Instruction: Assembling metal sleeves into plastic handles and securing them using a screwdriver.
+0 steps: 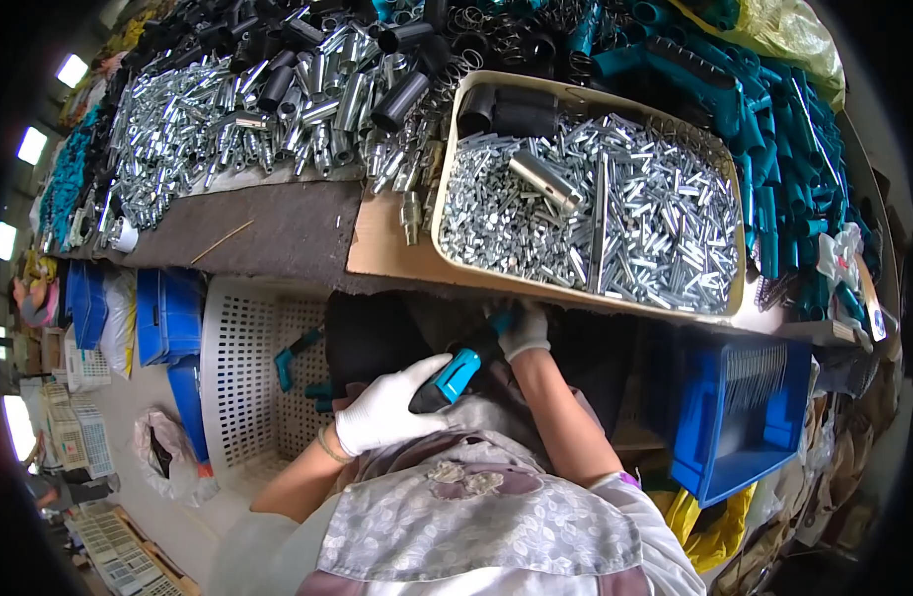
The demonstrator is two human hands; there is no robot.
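My left hand, in a white glove, is closed around the near end of a teal-and-black tool body held above my lap. The tool slants away from me, its dark middle running under the front edge of the bench. At its far end my right hand, also gloved in white, is curled around the tool in shadow. The bench edge partly hides those fingers. Just beyond, on the bench, a cream tray holds many small metal pins, a metal cylinder and dark sleeves.
Metal fittings and black tubes are heaped at the back left, teal housings at the right. Below the bench, a white perforated basket with teal-and-black tools stands at my left. A blue crate sits at my right.
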